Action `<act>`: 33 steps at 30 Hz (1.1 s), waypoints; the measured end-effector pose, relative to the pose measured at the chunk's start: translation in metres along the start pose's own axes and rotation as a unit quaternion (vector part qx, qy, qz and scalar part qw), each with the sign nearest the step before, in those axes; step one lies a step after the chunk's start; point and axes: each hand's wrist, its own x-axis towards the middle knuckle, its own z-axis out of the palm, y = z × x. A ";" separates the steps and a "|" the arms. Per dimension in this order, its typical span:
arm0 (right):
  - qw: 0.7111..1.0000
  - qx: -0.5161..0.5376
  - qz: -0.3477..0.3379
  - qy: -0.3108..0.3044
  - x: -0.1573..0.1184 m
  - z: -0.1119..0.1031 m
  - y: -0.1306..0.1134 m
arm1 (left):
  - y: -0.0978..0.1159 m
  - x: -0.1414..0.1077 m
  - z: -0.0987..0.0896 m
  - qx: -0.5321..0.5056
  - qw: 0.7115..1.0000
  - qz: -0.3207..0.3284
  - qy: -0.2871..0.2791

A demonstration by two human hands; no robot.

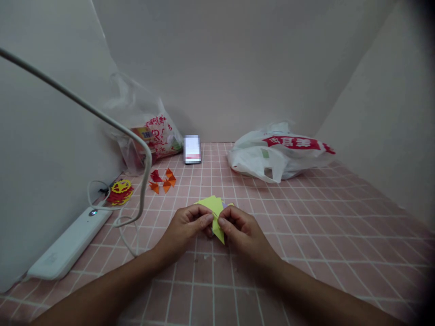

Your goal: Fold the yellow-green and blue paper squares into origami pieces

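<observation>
A small folded piece of yellow paper [219, 232] is pinched between both hands at the middle of the pink tiled tabletop [204, 299], with one pointed corner hanging down. My left hand [192, 221] is closed on its left edge, thumb on top. From the other side my right hand [243, 225] grips it between thumb and curled fingers. More yellow paper [209, 202] shows just behind the fingers, with a bit of purple paper [224, 206] beside it. The fingers hide how these sheets lie.
Several orange folded paper pieces [166, 184] and a red one [155, 175] lie further back. Red and yellow cutouts [121, 187] are stacked left, near a long white device [68, 244] and a looping cable [147, 181]. At the back are a lit phone [192, 149] and plastic bags [251, 156].
</observation>
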 end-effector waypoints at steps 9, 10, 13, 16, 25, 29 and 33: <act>0.998 -0.061 -0.026 0.010 0.000 -0.002 0.006 | -0.002 0.000 0.000 0.003 1.000 0.000 0.003; 0.997 -0.070 -0.031 0.009 0.000 -0.002 0.006 | -0.002 0.000 0.000 0.004 1.000 0.001 0.002; 0.995 -0.092 -0.046 0.006 0.001 -0.002 0.006 | -0.003 -0.001 -0.001 0.008 1.000 0.005 0.008; 0.993 -0.106 -0.053 0.008 0.000 -0.003 0.006 | -0.003 -0.002 -0.001 0.009 1.000 0.004 0.012; 0.994 -0.100 -0.044 -0.001 0.000 -0.001 0.006 | -0.002 0.000 0.002 0.013 1.000 -0.002 0.018; 0.999 -0.042 -0.015 -0.022 0.000 0.000 0.003 | 0.002 -0.001 0.003 0.020 0.999 0.006 0.037; 0.999 -0.018 0.002 -0.047 0.000 0.000 0.001 | 0.002 -0.003 0.001 0.026 0.998 0.018 0.049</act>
